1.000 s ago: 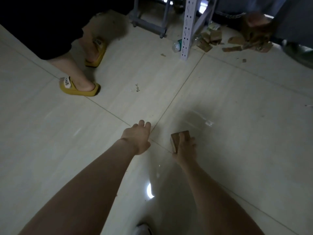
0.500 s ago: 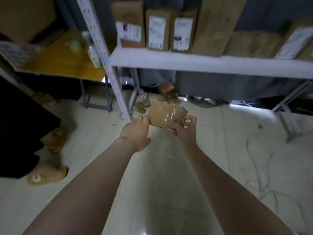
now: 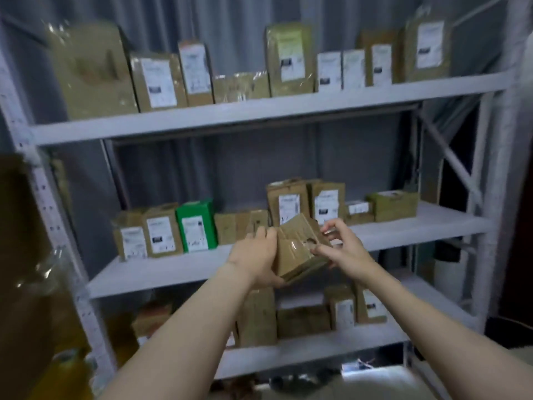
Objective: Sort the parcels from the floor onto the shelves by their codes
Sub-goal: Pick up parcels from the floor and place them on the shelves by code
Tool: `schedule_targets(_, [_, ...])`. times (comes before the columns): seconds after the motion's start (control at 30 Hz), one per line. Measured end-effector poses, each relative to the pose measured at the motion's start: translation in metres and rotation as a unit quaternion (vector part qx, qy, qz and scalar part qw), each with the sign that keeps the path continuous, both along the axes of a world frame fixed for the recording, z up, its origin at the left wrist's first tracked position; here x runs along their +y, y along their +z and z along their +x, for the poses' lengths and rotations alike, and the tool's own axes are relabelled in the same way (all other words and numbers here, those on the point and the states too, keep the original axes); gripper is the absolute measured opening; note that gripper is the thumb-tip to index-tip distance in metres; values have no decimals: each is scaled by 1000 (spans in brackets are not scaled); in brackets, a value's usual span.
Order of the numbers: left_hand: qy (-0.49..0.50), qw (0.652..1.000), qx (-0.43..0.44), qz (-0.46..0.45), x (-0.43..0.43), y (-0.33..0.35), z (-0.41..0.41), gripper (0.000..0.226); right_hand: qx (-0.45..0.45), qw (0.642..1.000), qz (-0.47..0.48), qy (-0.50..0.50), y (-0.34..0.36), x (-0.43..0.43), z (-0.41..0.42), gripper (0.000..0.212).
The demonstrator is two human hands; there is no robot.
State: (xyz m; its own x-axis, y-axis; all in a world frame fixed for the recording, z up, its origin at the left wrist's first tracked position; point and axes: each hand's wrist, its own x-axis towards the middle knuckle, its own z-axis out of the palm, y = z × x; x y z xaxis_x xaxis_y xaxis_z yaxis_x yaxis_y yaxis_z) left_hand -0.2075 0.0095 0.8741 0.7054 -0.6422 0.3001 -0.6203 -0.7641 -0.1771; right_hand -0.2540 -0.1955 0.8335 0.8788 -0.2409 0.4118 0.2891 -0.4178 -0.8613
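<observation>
**Brown parcel held in both hands before the middle shelf**

At the left of the white rack's middle shelf (image 3: 161,272), labelled cardboard boxes (image 3: 160,232) stand beside a green box (image 3: 197,225). Right of these, the left hand (image 3: 255,255) grips the left edge of a taped brown parcel (image 3: 300,252), with its fingers curled behind it. The parcel is tilted, in the air in front of the shelf's row. The right hand (image 3: 344,249) pinches its right edge between thumb and curled fingers. Farther right, an olive box (image 3: 393,204) lies on the same shelf.
</observation>
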Motion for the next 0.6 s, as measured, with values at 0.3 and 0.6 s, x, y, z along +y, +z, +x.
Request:
schedule_targets(0.3, [-32, 997, -22, -70, -105, 166, -39, 81, -115, 987, -98, -55, 170, -102, -53, 55])
schedule_targets(0.6, [-178, 916, 134, -334, -162, 264, -47, 56, -208, 975, -54, -54, 295, -151, -98, 53])
